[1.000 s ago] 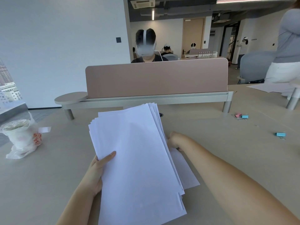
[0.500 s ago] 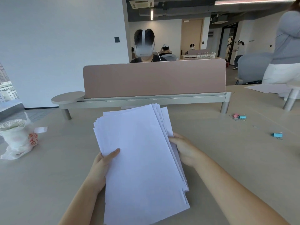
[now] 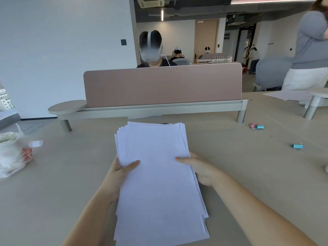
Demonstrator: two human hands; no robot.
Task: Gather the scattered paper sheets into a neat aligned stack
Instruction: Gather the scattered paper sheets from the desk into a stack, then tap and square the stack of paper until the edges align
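A pile of several white paper sheets (image 3: pixel 156 183) is held above the beige desk (image 3: pixel 248 166), lengthwise away from me. Its edges are slightly fanned, with offset corners at the far end and near right. My left hand (image 3: pixel 122 173) grips the pile's left edge, thumb on top. My right hand (image 3: pixel 200 169) holds the right edge, thumb lying on the top sheet and fingers hidden beneath. No loose sheet shows on the desk near the pile.
A pink divider panel (image 3: pixel 163 84) on a grey rail crosses the desk beyond the pile. A plastic bag with a cup (image 3: pixel 12 153) sits at left. Binder clips (image 3: pixel 256 126) and another blue clip (image 3: pixel 297 146) lie at right. A person stands at far right.
My right hand came off the desk and took the pile's right edge. The pile swung from tilted left to straight, and its fanned sheets drew closer together.
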